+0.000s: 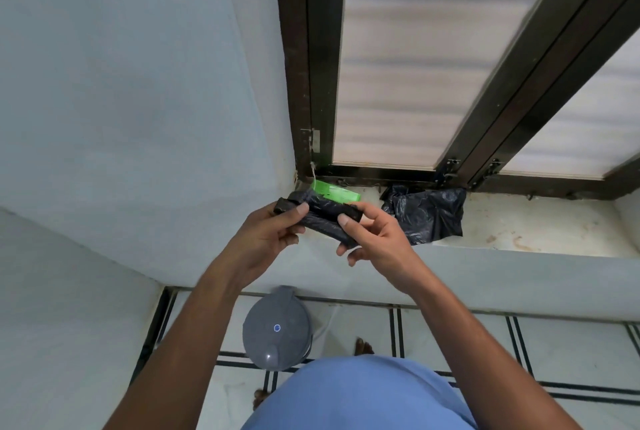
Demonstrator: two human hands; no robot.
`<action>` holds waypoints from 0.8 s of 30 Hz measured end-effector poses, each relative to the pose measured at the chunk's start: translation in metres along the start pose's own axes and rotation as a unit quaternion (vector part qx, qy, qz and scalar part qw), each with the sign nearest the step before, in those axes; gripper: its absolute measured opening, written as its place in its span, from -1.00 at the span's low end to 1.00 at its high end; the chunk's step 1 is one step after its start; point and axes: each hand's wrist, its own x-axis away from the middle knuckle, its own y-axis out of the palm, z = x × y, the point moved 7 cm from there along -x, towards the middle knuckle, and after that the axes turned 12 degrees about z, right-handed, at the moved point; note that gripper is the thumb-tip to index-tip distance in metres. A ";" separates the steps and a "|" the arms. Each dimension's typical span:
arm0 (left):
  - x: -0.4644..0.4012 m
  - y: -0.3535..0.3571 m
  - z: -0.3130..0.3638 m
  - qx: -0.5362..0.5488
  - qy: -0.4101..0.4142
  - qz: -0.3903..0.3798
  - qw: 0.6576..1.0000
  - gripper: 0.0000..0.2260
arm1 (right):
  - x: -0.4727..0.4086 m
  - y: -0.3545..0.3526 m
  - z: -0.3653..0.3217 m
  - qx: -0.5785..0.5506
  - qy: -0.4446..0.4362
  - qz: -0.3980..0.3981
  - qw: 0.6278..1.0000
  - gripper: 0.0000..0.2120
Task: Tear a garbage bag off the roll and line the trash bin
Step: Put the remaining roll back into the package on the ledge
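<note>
**Both hands on the roll, above the sill**

The roll (320, 213) of black garbage bags is held in the air in front of the window sill (540, 227), lying roughly level from left to right. The left hand (268, 237) grips its left end, thumb on top and the other fingers curled underneath. The right hand (374, 239) pinches the right part, thumb pressed on the upper face and fingers curled under a loose flap of black plastic that hangs from the roll.

Just behind the roll, a bright green packet (334, 193) lies on the sill, partly hidden by the roll. To the right of it, a crumpled black bag (427, 213) sits on the sill against the dark window frame (313, 66); it is near the right hand, but whether it touches it cannot be told. The panes are frosted.

Below the hands, on the tiled floor (571, 343), stands a grey bin (277, 329) with its lid on, close to the wall (121, 83) beneath the sill. The person's blue shirt (356, 395) fills the bottom of the view, with bare toes showing beside the bin.
</note>
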 end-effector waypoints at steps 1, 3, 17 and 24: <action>0.000 -0.004 0.001 0.003 0.012 0.008 1.000 -0.72 | 0.000 -0.001 -0.001 0.005 0.000 -0.003 1.000 -0.76; -0.001 -0.010 0.005 0.015 0.033 0.015 0.999 -0.69 | -0.001 -0.001 -0.003 0.022 -0.006 -0.014 1.000 -0.79; 0.003 -0.007 0.014 0.012 0.039 -0.061 0.997 -0.55 | -0.005 0.001 -0.022 0.014 0.052 -0.060 0.997 -0.83; -0.002 -0.001 0.008 -0.001 0.074 -0.101 0.992 -0.55 | -0.010 -0.006 -0.020 -0.032 0.056 0.004 0.998 -0.75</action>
